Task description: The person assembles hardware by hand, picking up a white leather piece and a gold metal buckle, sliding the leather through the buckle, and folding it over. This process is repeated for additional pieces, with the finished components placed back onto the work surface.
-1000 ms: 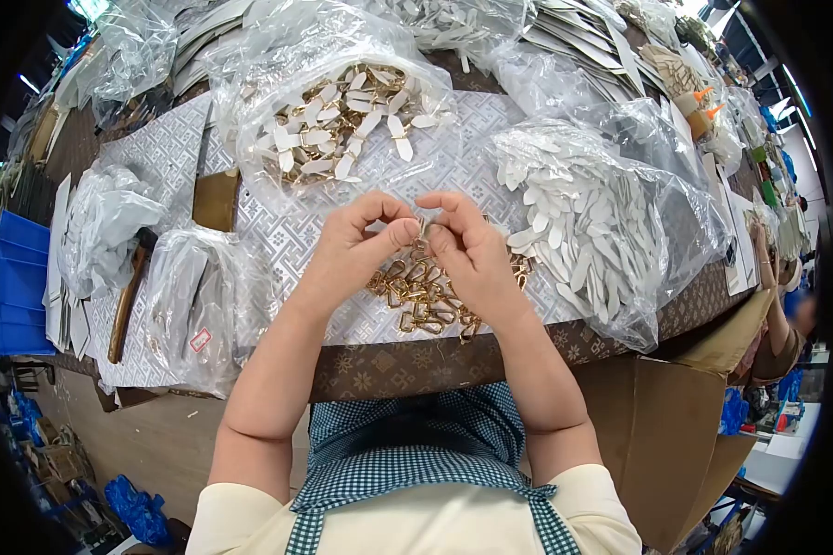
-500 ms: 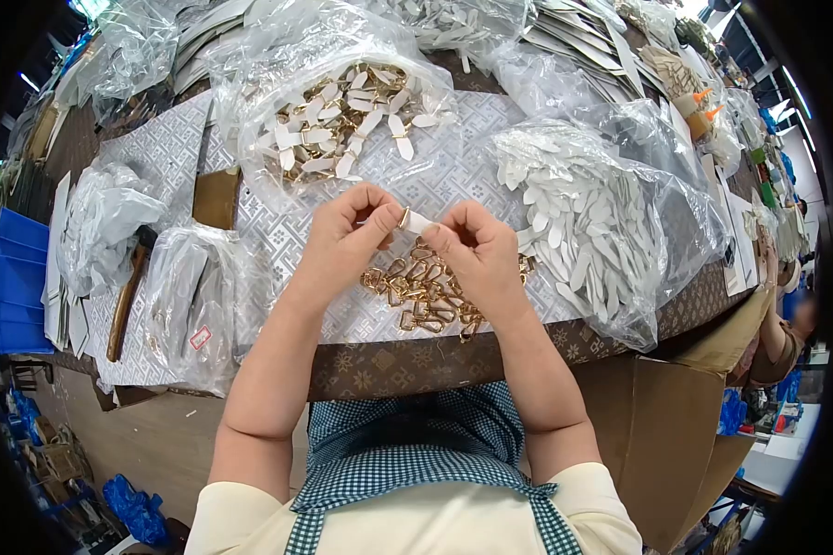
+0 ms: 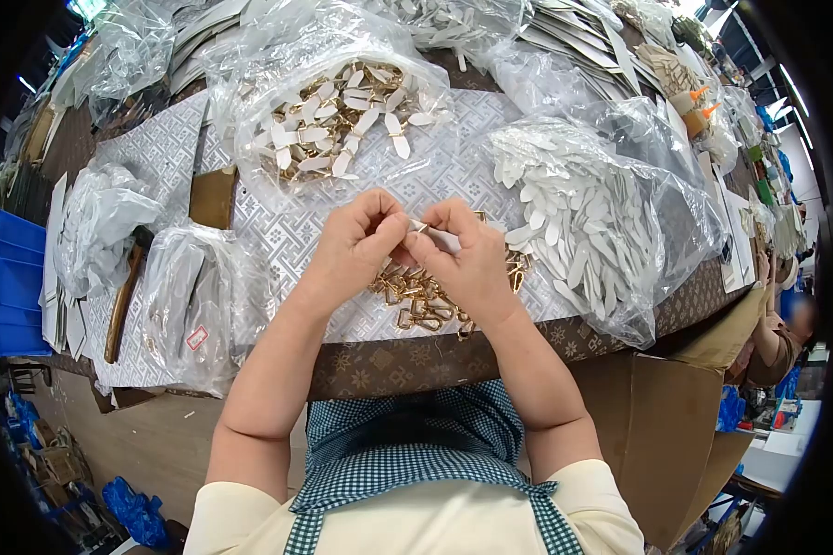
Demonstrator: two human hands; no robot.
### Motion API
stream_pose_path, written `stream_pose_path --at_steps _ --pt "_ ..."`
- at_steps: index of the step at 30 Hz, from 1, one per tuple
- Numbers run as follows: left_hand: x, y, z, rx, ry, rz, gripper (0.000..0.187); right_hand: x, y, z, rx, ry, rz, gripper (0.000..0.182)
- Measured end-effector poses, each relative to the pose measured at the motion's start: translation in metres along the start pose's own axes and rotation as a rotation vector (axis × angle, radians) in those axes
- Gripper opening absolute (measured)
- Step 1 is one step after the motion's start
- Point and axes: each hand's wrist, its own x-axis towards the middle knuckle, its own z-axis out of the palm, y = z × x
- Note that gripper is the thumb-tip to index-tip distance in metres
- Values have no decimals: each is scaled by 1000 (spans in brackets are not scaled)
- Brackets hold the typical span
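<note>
My left hand and my right hand meet above the pile, fingertips pinched together. Between them is a small white strap tab, partly covered by the fingers. Whatever metal piece sits at its left end is hidden by my left fingers. Under and between the hands lie loose gold-coloured metal clasps. To the right spreads a heap of flat white tabs on clear plastic. Farther back, an opened plastic bag holds white tabs with gold fittings on them.
On the left are a hammer, wrapped grey pieces and a blue bin. A cardboard box stands by the table's right front edge. Glue bottles with orange tips stand back right. Another person is at the far right.
My hands have drawn closer together, and the white tab is bent between the fingertips. The gold ring seen at its left end before is now covered.
</note>
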Motion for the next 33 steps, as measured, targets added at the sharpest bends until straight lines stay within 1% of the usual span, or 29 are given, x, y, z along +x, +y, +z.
stream_pose_path --at_steps 1,4,6,9,10,12,13,15,16,17,19,21,22,23,24,25,27,28,31,33 --pt "1 -1 -1 -11 9 -3 13 0 1 1 -12 -1 -31 17" --pt "2 -5 -6 -35 36 -6 14 3 -2 2 55 -11 22 19" --pt "3 -6 -6 -43 40 -4 16 4 -2 1 45 -32 40 20" --pt "4 3 -11 53 76 -16 21 14 -2 -4 62 -78 125 22" --pt "5 4 -15 119 99 6 25 25 1 -4 17 -60 102 24" --pt "4 9 -21 210 199 22 26 51 -2 -16 50 -121 169 27" --pt "5 8 -25 240 230 42 24 65 -2 -22 147 -139 180 30" --pt "5 5 -41 456 175 33 20 82 -7 -36 -8 -23 50 31" --pt "5 4 -48 561 148 30 19 82 -7 -46 -88 -33 30 31" --pt "3 7 -51 621 91 -20 19 83 -7 -56 -168 -42 8 31" --pt "-3 12 -55 734 -17 -127 19 71 -2 -88 -328 -205 58 30" --pt "-6 9 -56 824 -9 -31 21 51 -1 -106 -530 -372 212 24" --pt "-7 8 -56 871 -3 19 23 36 11 -113 -658 -385 122 23" --pt "-7 8 -55 908 5 6 22 20 25 -116 -783 -394 30 23" --pt "-8 11 -52 948 13 -9 22 9 28 -116 -801 -383 -19 20" --pt "-8 13 -51 991 20 -23 22 3 28 -116 -783 -372 -19 20" --pt "-7 10 -50 986 42 -3 19 -4 28 -116 -747 -340 -16 20" --pt "-6 8 -50 985 47 11 18 -4 29 -116 -751 -322 -51 22" --pt "-5 7 -50 975 24 0 17 -5 34 -115 -725 -297 -50 20" --pt "-4 5 -50 976 31 7 16 -4 34 -113 -679 -253 -81 16"
